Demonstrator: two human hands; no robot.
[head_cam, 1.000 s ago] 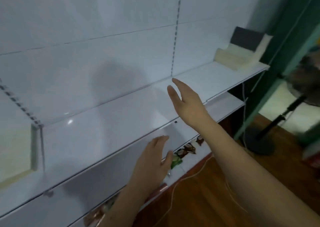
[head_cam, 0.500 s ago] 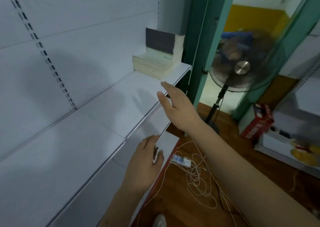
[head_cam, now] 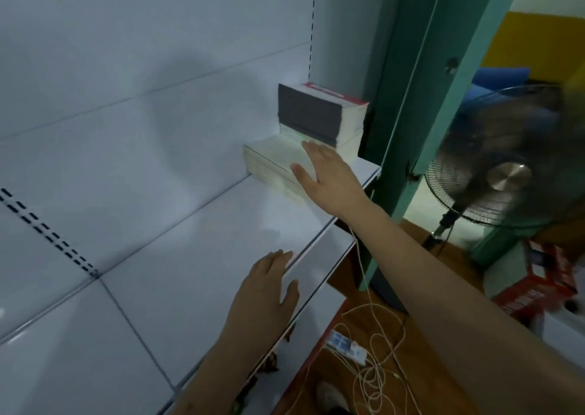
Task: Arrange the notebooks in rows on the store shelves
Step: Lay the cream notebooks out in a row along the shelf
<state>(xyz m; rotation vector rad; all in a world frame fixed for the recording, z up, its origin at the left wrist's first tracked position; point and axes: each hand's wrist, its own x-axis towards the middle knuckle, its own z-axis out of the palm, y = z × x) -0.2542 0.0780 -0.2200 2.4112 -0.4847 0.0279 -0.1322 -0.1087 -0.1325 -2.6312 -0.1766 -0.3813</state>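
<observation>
1. A person's right hand (head_cam: 329, 174) lies flat on a low stack of pale notebooks (head_cam: 273, 161) at the far right end of a white store shelf (head_cam: 177, 256), fingers (head_cam: 308, 147) straight and spread, gripping nothing.
2. Just behind it stands a taller stack of notebooks (head_cam: 316, 114) (dark grey side toward the camera, a red-and-white cover on top), set against the back panel beside a green post (head_cam: 408, 98).
3. The left hand (head_cam: 269, 291) rests on the shelf's front edge, well apart from the notebooks, fingers loosely extended and holding nothing.
4. Below, a white cord (head_cam: 373, 345) tangles across the wooden floor (head_cam: 427, 367); a standing fan (head_cam: 493, 168) and a red box (head_cam: 538, 291) sit to the right.
</observation>
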